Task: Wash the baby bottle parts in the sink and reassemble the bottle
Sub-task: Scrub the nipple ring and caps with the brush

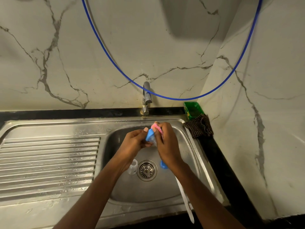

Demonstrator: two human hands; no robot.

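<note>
Left hand (133, 140) pinches a blue plastic bottle collar (149, 136), right hand (166, 142) grips a pink scrubbing sponge (156, 127). Washing looks midway: a clear plastic bottle (132, 166) waits in the steel sink (148, 194), and nothing is reassembled.

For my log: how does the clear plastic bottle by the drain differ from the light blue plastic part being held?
The clear plastic bottle lies untouched on the sink floor; the light blue plastic part is pinched by the left hand against a pink sponge. Bottle: see-through; part: opaque.
</note>
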